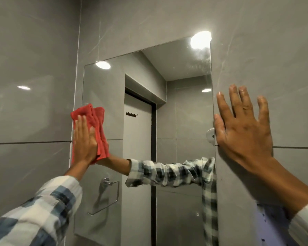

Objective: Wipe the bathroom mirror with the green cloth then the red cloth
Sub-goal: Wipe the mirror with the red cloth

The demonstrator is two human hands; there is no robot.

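Note:
The frameless bathroom mirror (183, 107) hangs on a grey tiled wall. My left hand (84, 141) presses the red cloth (96, 121) flat against the mirror's left edge, about halfway up. The cloth is folded and bunched, showing above and to the right of my palm. My right hand (242, 128) lies flat with fingers spread on the wall tile just right of the mirror's right edge, thumb at the glass edge. No green cloth is in view. The mirror's top right corner looks hazy around a bright light reflection.
Grey glossy wall tiles (34, 103) surround the mirror. In the reflection I see a white door with hooks, a towel ring, ceiling lights and my checked sleeve. A small white fitting (210, 134) sits at the mirror's right edge beside my right thumb.

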